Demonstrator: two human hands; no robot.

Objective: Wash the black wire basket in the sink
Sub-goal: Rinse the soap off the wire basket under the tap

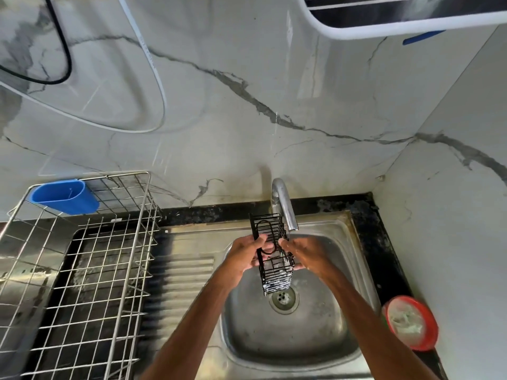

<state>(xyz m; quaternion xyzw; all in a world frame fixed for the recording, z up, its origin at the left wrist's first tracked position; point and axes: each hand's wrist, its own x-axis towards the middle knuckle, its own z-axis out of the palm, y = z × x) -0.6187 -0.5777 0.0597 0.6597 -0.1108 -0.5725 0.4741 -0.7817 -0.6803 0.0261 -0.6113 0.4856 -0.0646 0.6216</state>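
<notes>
A narrow black wire basket (274, 272) is held upright and slightly tilted over the steel sink (323, 330), just under the spout of the chrome tap (284, 205). Soap foam clings to its lower end, which hangs above the drain (284, 298). My left hand (244, 255) grips the basket's left side, fingers hooked through the wires. My right hand (300, 252) holds its right side, fingers pressed against the wires. I cannot tell whether water is running from the tap.
A large steel wire dish rack (90, 270) with a blue plastic cup (65, 196) clipped on stands on the left, beside the ribbed drainboard (183, 275). A red round tub of dish soap (411, 322) sits on the black counter at right. Marble walls close in behind and right.
</notes>
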